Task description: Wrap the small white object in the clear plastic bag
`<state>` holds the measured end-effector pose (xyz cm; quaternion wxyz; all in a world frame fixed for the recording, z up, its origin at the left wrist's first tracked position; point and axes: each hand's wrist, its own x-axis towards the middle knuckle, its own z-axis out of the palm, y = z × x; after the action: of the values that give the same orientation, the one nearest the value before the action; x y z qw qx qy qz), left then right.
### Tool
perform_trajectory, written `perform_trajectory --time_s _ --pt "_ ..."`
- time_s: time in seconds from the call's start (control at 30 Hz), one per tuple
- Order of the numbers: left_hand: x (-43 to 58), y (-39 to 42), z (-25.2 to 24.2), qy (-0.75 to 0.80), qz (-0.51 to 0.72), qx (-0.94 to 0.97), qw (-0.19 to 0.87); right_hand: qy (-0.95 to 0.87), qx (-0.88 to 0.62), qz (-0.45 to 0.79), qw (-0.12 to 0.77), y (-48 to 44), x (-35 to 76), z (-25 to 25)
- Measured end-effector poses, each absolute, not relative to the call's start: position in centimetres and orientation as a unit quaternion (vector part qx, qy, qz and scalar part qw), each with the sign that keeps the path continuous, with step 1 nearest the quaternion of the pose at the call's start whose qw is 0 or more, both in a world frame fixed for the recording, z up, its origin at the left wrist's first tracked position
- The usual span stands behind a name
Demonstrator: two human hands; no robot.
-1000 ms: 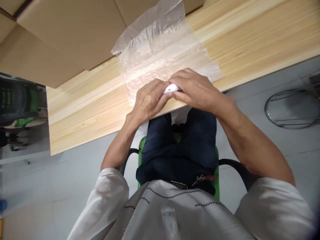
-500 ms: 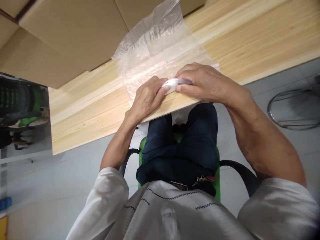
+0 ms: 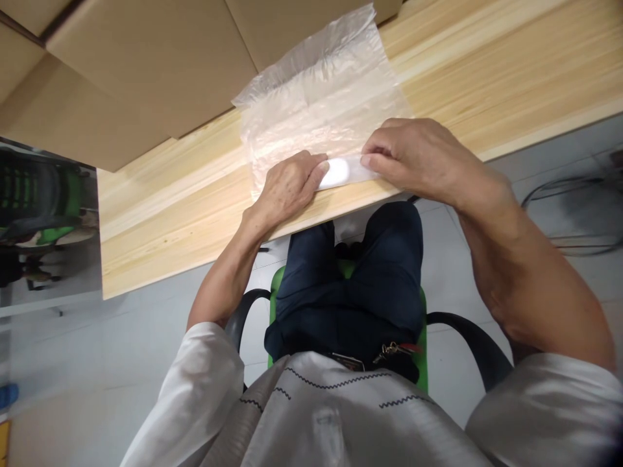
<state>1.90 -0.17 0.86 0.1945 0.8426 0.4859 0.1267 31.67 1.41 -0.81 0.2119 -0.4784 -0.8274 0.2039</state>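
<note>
I'm seated at the wooden table (image 3: 487, 71), both hands at its near edge. Between them sits a small white object (image 3: 338, 172), rounded and smooth, lying at the near end of a clear plastic bag (image 3: 321, 110). Can't tell exactly what the obj is, or whether it's inside the bag or wrapped in the bag's edge; a bit of clear film shows over its right end.

My left hand (image 3: 287, 188) is curled, fingers bent, w/ the fingertips pressed against the obj's left end. My right hand (image 3: 418, 159) is also curled, thumb and forefinger pinched on the obj's right end and the film there. So both hands grip the obj, one per side, w/ the white middle showing between them.

The bag lies flat on the table, stretching away from me toward the cardboard boxes (image 3: 146, 71), its far end touching or just under a box edge. The boxes fill the far left of the tabletop.

Below the table edge: my dark trousers (image 3: 350, 285), the green chair seat (image 3: 277, 285) w/ black armrests, grey floor (image 3: 121, 350) around it. A 2nd green chair (image 3: 43, 201) stands well apart at left.
</note>
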Motion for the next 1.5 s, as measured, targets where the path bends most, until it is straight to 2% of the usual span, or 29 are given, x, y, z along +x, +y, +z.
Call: perform_trajectory --time_s 0.23,0.43,0.6,0.8,1.03,1.17,1.37,1.5 --pt "2.2 -0.6 0.9 0.498 0.104 0.842 0.178 -0.811 -0.524 0.122 0.230 0.3 32.6 -3.1" --pt "2.5 -1.0 0.9 0.493 0.105 0.847 0.168 -0.762 -0.617 0.077 0.180 -1.3 31.8 -2.2" --pt "2.5 -1.0 0.8 0.498 0.105 0.844 0.167 -0.759 -0.630 0.043 0.158 -1.9 31.7 -2.0" --pt "2.5 -0.9 0.3 0.503 0.114 0.839 0.173 -0.782 -0.562 0.020 0.268 -3.0 32.6 -2.5" --pt "2.7 -1.1 0.6 0.502 0.104 0.842 0.166 -0.853 -0.415 0.109 0.297 -5.2 27.1 -1.7" --pt "2.4 -1.0 0.5 0.498 0.131 0.834 0.200 -0.848 -0.408 0.122 0.314 -4.8 26.0 -3.0" --pt "-0.1 0.4 0.4 0.439 0.199 0.812 0.330 -0.851 -0.399 0.130 0.317 -4.0 26.5 -3.6" --pt "-3.3 1.5 0.7 0.474 0.175 0.784 0.360 -0.852 -0.400 0.130 0.313 -3.9 26.4 -3.4"
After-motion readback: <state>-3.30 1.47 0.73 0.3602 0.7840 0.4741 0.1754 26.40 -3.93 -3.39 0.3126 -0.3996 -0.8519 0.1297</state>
